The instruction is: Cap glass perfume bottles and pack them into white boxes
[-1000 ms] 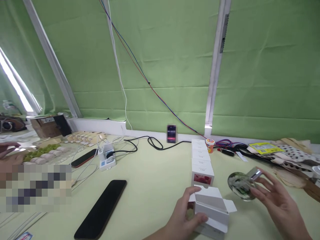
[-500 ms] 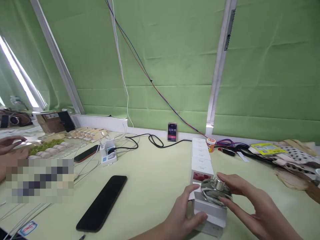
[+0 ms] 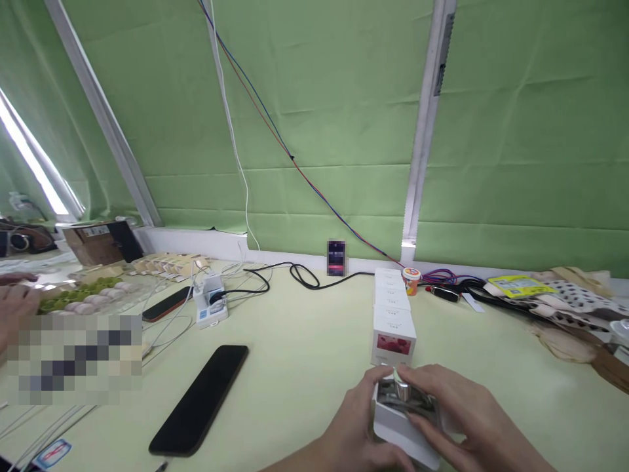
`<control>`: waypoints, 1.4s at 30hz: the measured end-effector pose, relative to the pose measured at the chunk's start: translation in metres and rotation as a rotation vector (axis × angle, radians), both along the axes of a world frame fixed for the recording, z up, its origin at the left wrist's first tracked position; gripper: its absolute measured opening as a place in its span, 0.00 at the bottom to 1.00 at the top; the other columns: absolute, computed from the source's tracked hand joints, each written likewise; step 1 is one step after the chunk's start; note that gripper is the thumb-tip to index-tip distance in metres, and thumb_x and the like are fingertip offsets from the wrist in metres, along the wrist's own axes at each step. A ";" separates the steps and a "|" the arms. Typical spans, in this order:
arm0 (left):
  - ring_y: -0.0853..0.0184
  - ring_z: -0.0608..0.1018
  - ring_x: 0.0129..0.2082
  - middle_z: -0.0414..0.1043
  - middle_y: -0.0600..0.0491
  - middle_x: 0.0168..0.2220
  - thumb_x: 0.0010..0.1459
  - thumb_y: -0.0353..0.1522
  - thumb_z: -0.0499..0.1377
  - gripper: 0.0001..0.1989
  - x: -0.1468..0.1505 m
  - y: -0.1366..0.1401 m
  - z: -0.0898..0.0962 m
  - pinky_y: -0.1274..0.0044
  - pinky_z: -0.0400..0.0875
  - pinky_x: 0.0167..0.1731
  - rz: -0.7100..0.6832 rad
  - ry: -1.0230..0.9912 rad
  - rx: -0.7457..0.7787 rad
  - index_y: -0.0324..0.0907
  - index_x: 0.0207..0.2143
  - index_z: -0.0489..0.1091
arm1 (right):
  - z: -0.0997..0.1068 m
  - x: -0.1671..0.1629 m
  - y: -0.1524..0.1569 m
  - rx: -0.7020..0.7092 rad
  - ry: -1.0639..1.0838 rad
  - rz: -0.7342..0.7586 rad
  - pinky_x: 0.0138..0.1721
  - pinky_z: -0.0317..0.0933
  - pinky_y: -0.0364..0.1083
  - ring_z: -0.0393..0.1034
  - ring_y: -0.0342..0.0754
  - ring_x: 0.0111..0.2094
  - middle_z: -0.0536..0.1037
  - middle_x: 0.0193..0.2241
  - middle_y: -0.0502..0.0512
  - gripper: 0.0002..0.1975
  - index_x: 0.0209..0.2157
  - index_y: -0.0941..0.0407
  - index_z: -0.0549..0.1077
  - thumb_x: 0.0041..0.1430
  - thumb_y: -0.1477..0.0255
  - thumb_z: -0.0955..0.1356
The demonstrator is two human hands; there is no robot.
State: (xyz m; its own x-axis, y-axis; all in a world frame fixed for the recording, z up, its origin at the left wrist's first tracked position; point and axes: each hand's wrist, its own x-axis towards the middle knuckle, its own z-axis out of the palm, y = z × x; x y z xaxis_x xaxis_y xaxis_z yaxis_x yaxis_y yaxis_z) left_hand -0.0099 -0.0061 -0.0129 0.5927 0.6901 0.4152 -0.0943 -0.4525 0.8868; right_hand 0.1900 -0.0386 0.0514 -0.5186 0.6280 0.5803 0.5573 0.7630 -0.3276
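Observation:
A perfume bottle (image 3: 403, 389) with a silver cap sits down inside an open white box (image 3: 400, 429), mostly sunk below the rim. My left hand (image 3: 351, 423) is closed around the left side of the box, thumb in front. On the right, my right hand (image 3: 455, 410) has its fingers on the bottle near the cap and by the box's edge. The bottle's lower part is hidden by the box. Just beyond, a row of several white boxes (image 3: 393, 324) runs away from me, the nearest with a pink-red picture on its front.
A large black phone (image 3: 200, 398) lies to the left, with a power strip (image 3: 212, 308) and tangled cables behind it. An orange tub (image 3: 411, 282) stands by the boxes. At far left another person's hand (image 3: 17, 308) is near an egg tray (image 3: 93, 295). Packaging (image 3: 580, 301) lies at right.
The perfume bottle has gone from above the white box down into it. Both hands and the box have shifted slightly toward me, and the view has turned a little.

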 end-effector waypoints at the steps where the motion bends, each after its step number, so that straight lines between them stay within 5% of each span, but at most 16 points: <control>1: 0.55 0.74 0.48 0.70 0.45 0.51 0.42 0.43 0.70 0.43 0.000 0.000 0.000 0.65 0.66 0.50 -0.003 0.001 0.018 0.44 0.58 0.54 | 0.000 -0.001 0.000 0.008 -0.005 0.006 0.30 0.73 0.46 0.77 0.51 0.34 0.80 0.37 0.54 0.25 0.56 0.43 0.59 0.58 0.73 0.65; 7: 0.57 0.75 0.47 0.71 0.47 0.49 0.50 0.32 0.64 0.30 0.003 -0.004 -0.003 0.69 0.68 0.47 0.140 0.007 0.153 0.48 0.55 0.59 | 0.005 0.001 -0.002 0.003 -0.030 -0.010 0.34 0.72 0.44 0.76 0.49 0.37 0.79 0.39 0.54 0.22 0.54 0.48 0.61 0.59 0.77 0.64; 12: 0.62 0.76 0.41 0.71 0.49 0.43 0.52 0.26 0.60 0.32 0.006 -0.006 -0.013 0.75 0.71 0.38 0.210 -0.150 0.364 0.56 0.57 0.57 | 0.005 0.000 -0.003 -0.015 -0.052 -0.007 0.38 0.71 0.43 0.75 0.47 0.40 0.78 0.42 0.53 0.22 0.53 0.48 0.60 0.58 0.80 0.63; 17: 0.61 0.76 0.41 0.71 0.47 0.44 0.52 0.25 0.60 0.32 0.004 -0.006 -0.017 0.76 0.71 0.35 0.236 -0.053 0.445 0.55 0.58 0.59 | 0.000 0.001 -0.001 -0.031 -0.097 0.000 0.35 0.70 0.42 0.76 0.46 0.37 0.79 0.38 0.52 0.17 0.48 0.49 0.62 0.60 0.82 0.60; 25: 0.64 0.77 0.36 0.73 0.52 0.41 0.52 0.25 0.61 0.25 0.003 -0.011 -0.013 0.77 0.71 0.34 0.325 0.007 0.331 0.52 0.50 0.59 | 0.008 0.000 -0.006 -0.055 -0.170 0.097 0.33 0.70 0.42 0.75 0.47 0.34 0.77 0.37 0.57 0.16 0.41 0.54 0.70 0.59 0.83 0.58; 31: 0.64 0.77 0.35 0.72 0.52 0.41 0.48 0.27 0.65 0.37 0.004 -0.008 -0.017 0.75 0.71 0.35 0.331 -0.059 0.220 0.49 0.55 0.47 | 0.007 0.007 -0.003 0.012 -0.218 0.034 0.34 0.68 0.46 0.72 0.50 0.35 0.76 0.36 0.58 0.14 0.40 0.54 0.71 0.59 0.82 0.59; 37: 0.65 0.75 0.39 0.70 0.52 0.44 0.49 0.28 0.65 0.32 0.000 -0.001 -0.023 0.76 0.70 0.38 0.350 -0.052 0.174 0.49 0.53 0.52 | 0.006 0.010 0.002 -0.062 -0.224 -0.011 0.36 0.67 0.46 0.71 0.50 0.37 0.77 0.38 0.55 0.11 0.45 0.51 0.70 0.61 0.75 0.64; 42: 0.64 0.73 0.41 0.70 0.52 0.42 0.55 0.27 0.60 0.17 -0.005 0.002 -0.012 0.75 0.68 0.41 0.272 0.034 0.278 0.49 0.47 0.64 | -0.004 -0.002 0.004 0.096 -0.269 0.008 0.33 0.67 0.48 0.70 0.52 0.35 0.77 0.37 0.58 0.18 0.51 0.56 0.68 0.59 0.74 0.67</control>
State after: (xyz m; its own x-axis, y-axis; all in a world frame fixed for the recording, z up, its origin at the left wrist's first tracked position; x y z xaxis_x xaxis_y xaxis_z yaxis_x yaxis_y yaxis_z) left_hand -0.0145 -0.0038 -0.0246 0.4206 0.6878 0.5916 0.0895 -0.6804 0.7274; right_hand 0.1882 -0.0343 0.0476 -0.6670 0.5719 0.4776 0.6082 0.7882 -0.0944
